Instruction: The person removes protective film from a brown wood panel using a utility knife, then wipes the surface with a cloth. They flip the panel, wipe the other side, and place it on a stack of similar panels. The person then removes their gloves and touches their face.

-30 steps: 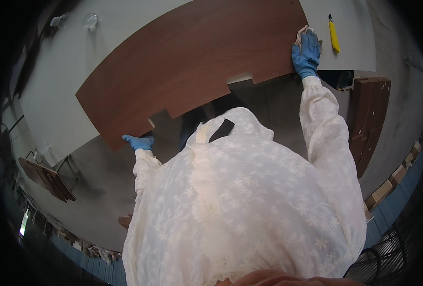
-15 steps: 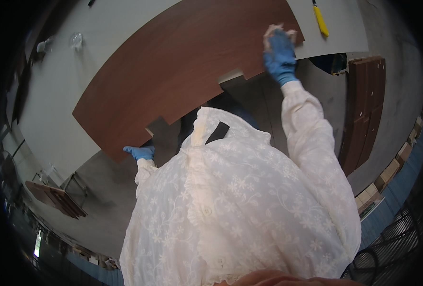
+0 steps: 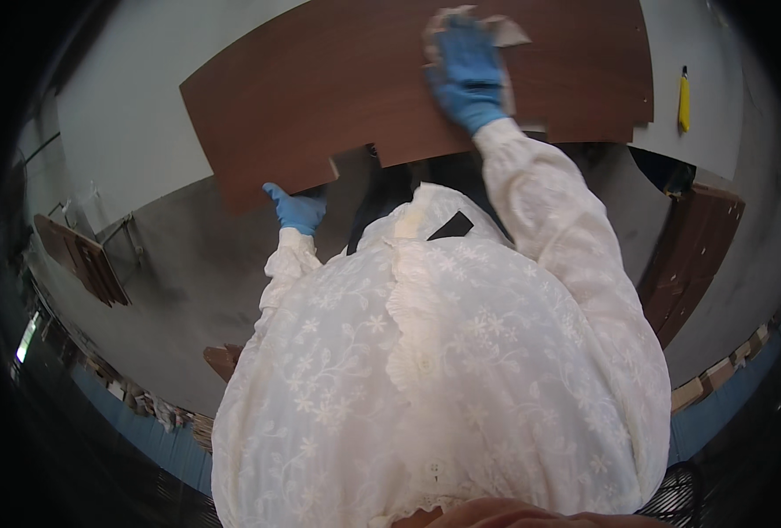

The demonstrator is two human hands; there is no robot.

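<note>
The brown panel [image 3: 346, 88] lies flat along the near edge of the worktop [image 3: 126, 132], its near left corner jutting past that edge. The gloved hands are well apart: the right hand [image 3: 469, 75] is spread flat over a pale cloth [image 3: 510, 33] on the panel, while the left hand [image 3: 297, 209] meets the jutting corner; whether its fingers close underneath, I cannot tell. The panel looks stiff, fairly heavy and smooth enough to slide; its ends seem sound holds, the notched near edge likelier to chip.
</note>
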